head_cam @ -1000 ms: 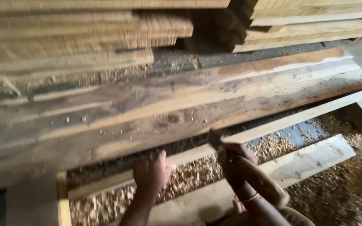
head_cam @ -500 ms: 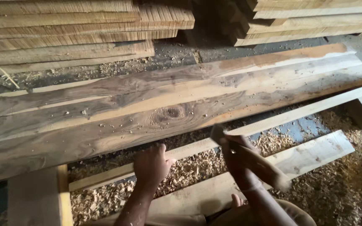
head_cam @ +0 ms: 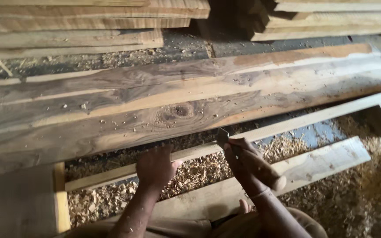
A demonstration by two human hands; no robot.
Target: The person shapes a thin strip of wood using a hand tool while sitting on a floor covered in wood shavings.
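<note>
A small dark metal tool (head_cam: 222, 134) sits gripped in the fingers of the right hand (head_cam: 248, 161), its tip at the near edge of a wide, knotted plank (head_cam: 173, 110) that runs across the frame. The left hand (head_cam: 155, 167) rests with fingers curled down on a narrow pale strip (head_cam: 287, 125) lying just below that plank; whether it clasps the strip cannot be told. A second, broader pale board (head_cam: 314, 165) lies nearer the person, on a floor covered in wood shavings (head_cam: 199, 169). One short upright block (head_cam: 27, 200) stands at lower left. Two stacks of sawn boards (head_cam: 84, 22) (head_cam: 331, 20) line the top of the view.
</note>
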